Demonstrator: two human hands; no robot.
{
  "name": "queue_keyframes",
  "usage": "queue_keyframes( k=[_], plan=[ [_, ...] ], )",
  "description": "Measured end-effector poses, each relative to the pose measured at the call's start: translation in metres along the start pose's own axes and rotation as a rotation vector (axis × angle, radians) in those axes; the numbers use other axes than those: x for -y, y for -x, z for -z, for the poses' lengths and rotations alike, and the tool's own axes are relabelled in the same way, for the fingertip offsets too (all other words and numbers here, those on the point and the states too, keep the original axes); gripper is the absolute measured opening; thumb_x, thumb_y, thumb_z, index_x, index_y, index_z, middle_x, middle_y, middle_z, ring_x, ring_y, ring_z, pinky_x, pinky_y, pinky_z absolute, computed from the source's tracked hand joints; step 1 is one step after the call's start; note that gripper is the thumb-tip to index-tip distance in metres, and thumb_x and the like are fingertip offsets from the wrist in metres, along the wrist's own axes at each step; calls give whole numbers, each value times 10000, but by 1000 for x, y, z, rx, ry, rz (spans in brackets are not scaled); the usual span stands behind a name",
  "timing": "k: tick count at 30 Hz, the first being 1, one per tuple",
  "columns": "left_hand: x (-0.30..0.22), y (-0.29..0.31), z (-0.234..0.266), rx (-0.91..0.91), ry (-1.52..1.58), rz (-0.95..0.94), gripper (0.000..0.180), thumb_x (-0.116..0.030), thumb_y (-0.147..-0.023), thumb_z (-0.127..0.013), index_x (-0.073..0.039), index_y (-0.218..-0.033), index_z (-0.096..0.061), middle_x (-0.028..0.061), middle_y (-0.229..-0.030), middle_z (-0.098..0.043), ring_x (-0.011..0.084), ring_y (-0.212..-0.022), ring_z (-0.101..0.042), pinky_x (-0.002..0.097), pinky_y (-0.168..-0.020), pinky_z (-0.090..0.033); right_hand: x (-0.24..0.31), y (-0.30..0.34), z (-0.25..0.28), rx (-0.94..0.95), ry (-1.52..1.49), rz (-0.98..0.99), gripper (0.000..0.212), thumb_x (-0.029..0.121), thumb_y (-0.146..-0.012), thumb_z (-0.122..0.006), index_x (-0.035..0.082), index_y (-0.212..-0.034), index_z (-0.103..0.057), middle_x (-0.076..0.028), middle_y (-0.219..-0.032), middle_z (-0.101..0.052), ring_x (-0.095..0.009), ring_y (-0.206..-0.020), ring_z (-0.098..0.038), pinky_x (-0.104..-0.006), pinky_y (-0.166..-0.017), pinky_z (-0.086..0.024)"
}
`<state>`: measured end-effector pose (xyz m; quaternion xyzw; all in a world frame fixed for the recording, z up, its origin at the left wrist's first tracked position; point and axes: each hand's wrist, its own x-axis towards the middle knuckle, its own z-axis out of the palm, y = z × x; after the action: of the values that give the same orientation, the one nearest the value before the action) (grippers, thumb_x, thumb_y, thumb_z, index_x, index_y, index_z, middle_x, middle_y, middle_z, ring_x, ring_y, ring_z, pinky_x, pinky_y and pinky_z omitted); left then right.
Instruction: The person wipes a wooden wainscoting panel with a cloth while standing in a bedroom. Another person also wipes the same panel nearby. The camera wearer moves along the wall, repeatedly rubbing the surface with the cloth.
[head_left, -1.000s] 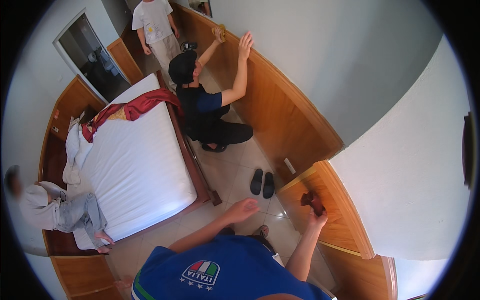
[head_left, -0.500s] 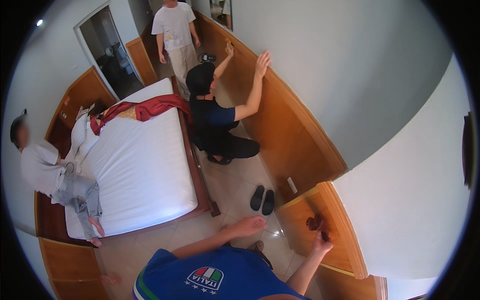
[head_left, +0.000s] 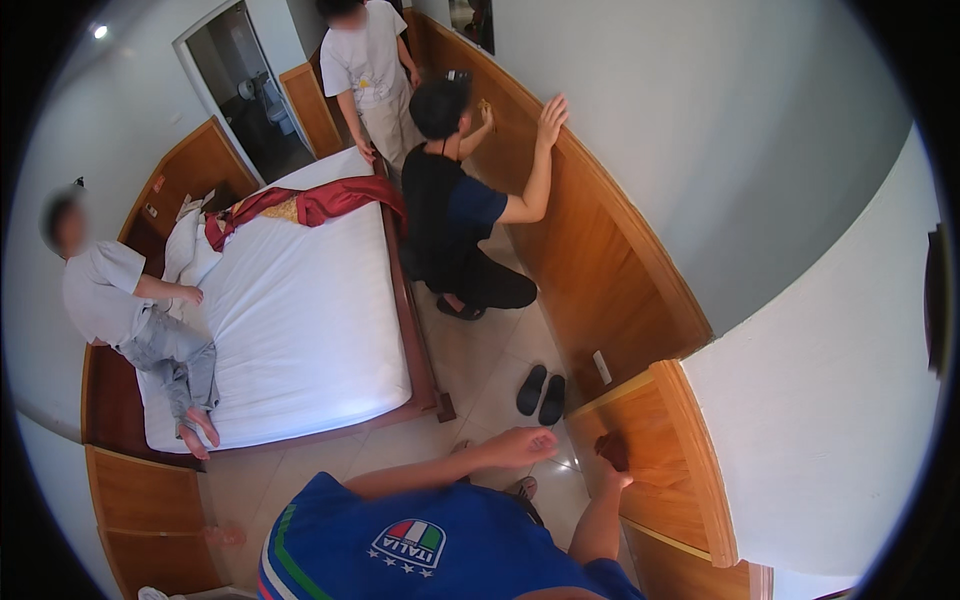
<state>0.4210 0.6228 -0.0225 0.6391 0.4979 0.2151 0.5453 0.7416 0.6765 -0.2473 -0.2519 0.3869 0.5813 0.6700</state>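
Observation:
My left hand [head_left: 520, 447] hangs in front of my body with its fingers curled in a loose fist. Nothing shows in it. My right hand [head_left: 608, 478] is closed around a dark reddish-brown cloth [head_left: 613, 451], which is bunched up in front of the low wood panel [head_left: 655, 440]. Whether the cloth touches the panel I cannot tell. A pair of black slippers [head_left: 540, 394] lies on the tiled floor just beyond my left hand.
A crouching person [head_left: 455, 215] in dark clothes wipes the long wood panelling [head_left: 600, 240]. Another person [head_left: 370, 70] stands behind. A third [head_left: 130, 300] sits on the bed's left side. The white mattress [head_left: 300, 320] carries a red and gold cloth [head_left: 345, 198].
My right hand has drawn the cloth left, closer to my left hand, and the cloth is more bunched. The view has shifted slightly. The standing person now leans toward the bed.

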Motion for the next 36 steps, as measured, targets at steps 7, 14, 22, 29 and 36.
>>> queue_keyframes(
  k=[7,14,22,29,36],
  plan=[
    [11,1,-12,-13,-21,-13,386,-354,-965,-624,-53,-1207,-609,116,-1134,-668,213,-1020,-657,334,-905,-505,4,-3,-15,29,-2,263,538,262,-987,-304,-99,-1354,-459,-254,-1355,-530,-438,-1255,-510,-602,-1060,-407],
    [-1,-10,-11,35,25,-103,371,-344,-970,-618,-38,-1179,-617,115,-1076,-687,205,-1001,-662,336,-885,-518,63,32,-18,78,87,306,527,221,-1011,-238,-121,-1375,-407,-281,-1344,-524,-412,-1254,-519,-551,-1101,-407],
    [-24,-21,-10,97,58,-64,383,-353,-970,-611,-39,-1188,-617,123,-1118,-688,227,-1028,-665,342,-910,-522,60,130,-42,178,197,550,505,126,-950,-312,-221,-1296,-434,-317,-1338,-517,-412,-1246,-525,-541,-1093,-422],
    [-21,-11,-13,106,-8,-55,401,-387,-972,-602,-51,-1189,-622,124,-1122,-688,232,-1037,-667,351,-918,-523,113,46,-6,75,63,357,496,227,-972,-364,-55,-1364,-483,-217,-1348,-554,-370,-1253,-530,-554,-1039,-445],
    [-17,-7,-19,100,-39,-25,400,-381,-967,-614,-48,-1190,-616,123,-1110,-686,221,-1025,-669,342,-914,-520,122,-14,56,-7,10,353,517,334,-975,-372,52,-1385,-512,-146,-1370,-559,-347,-1249,-530,-544,-1024,-430]
  ],
)
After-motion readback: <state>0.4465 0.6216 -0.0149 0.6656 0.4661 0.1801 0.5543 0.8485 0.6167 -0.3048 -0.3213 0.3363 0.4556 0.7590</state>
